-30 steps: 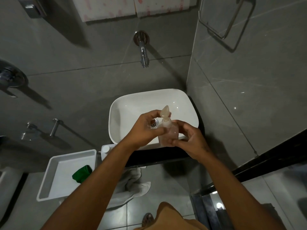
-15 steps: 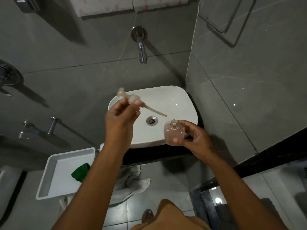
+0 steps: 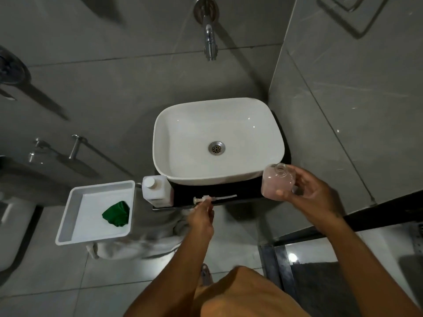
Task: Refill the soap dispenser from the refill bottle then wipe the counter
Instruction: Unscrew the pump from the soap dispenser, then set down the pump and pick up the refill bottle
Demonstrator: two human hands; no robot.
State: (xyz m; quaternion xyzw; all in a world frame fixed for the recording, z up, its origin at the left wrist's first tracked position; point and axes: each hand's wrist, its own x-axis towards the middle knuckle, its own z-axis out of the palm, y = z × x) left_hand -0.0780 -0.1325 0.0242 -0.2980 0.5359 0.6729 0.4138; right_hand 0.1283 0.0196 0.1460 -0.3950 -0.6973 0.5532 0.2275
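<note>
Moved: pump [image 3: 214, 198] was up over the basin's left rim half a second back; we now have it down on the counter's front edge. Dispenser has shifted right, off the basin's front right corner.
Left hand [image 3: 202, 219]: fingertips pinched on the pump's collar, narrow grip, pump lying flat with its tube pointing right along the counter [image 3: 240, 192] front edge.
Right hand [image 3: 313, 197]: fingers wrapped around the dispenser [image 3: 275, 183], thumb across its near face; held in the air, tilted, just right of the counter's front right corner.
Dispenser: clear bottle, neck open and uncapped, pinkish film inside; we can't tell the fill level.
Refill [image 3: 156, 191]: white bottle with white cap on, upright at the counter's left end, touching or just beside the basin's front left corner. Pump head ends just right of it.
Basin [image 3: 183, 138]: white, sits on the dark counter, takes nearly all of it; drain [image 3: 216, 147] at centre, dry as far as we can see.
Tap [image 3: 209, 40]: wall mounted, above the basin's back edge, not running.
Tray [image 3: 100, 239]: white, left of the counter and lower, apart from it.
Cloth [image 3: 116, 213]: green, crumpled, in the tray's right half near its right wall.
Towel [image 3: 137, 245]: pale, bunched below the tray and counter; we can't tell what it rests on.
</note>
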